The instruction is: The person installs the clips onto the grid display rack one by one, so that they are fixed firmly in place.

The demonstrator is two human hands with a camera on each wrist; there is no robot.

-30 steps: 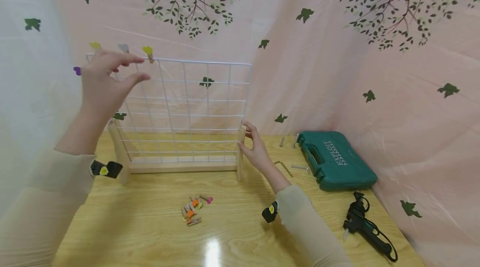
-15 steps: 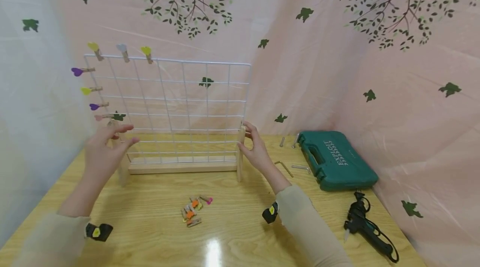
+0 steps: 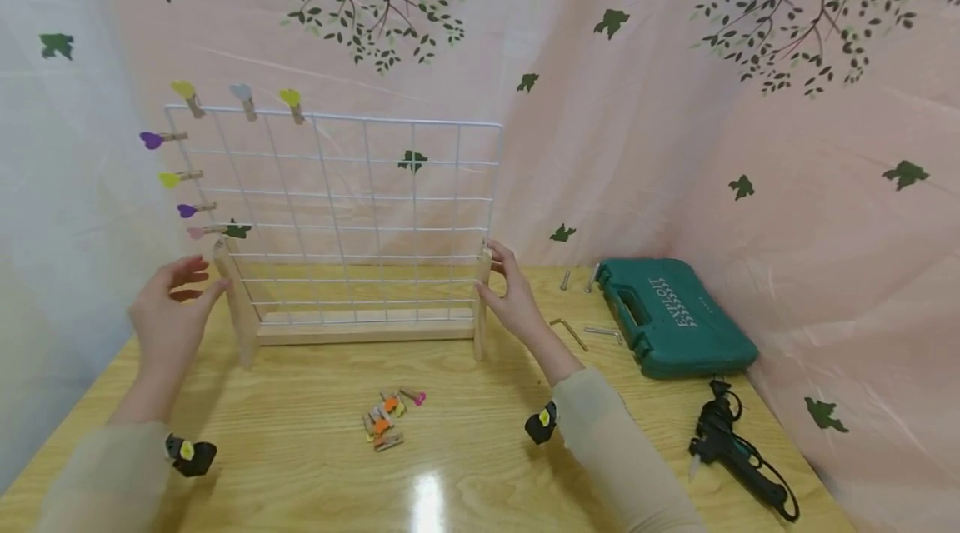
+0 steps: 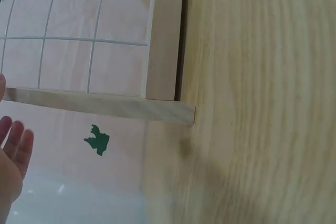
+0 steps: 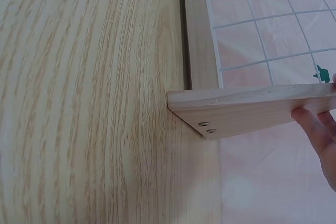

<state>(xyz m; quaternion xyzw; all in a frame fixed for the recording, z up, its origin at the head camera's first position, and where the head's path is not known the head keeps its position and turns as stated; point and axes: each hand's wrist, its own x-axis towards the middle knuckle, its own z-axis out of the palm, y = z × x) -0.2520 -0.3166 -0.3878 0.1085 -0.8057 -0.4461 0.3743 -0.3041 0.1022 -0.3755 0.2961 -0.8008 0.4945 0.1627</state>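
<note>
A white wire grid panel (image 3: 365, 158) stands upright in a wooden stand, with a crossbar (image 3: 367, 335) low between two side posts. My right hand (image 3: 517, 296) holds the right side post (image 3: 479, 333) near its top, thumb in front and fingers behind. In the right wrist view a fingertip lies against the outer face of that post (image 5: 252, 116), which has two screw heads low down. My left hand (image 3: 168, 312) is beside the left side post (image 3: 238, 312), fingers loosely bent, thumb tip close to the wood. Heart-topped clothespins, such as a purple one (image 3: 152, 140), clip onto the grid's left and top edges.
Several loose mini clothespins (image 3: 386, 419) lie in a small pile on the table before the stand. To the right are a green tool case (image 3: 678, 321), a brass hex key (image 3: 570, 335), a silver hex key (image 3: 603, 333), bolts (image 3: 566, 280) and a black glue gun (image 3: 738, 454).
My left hand has come down from the grid's top edge, then moved left to the outer side of the left post. The right hand stays on its post.
</note>
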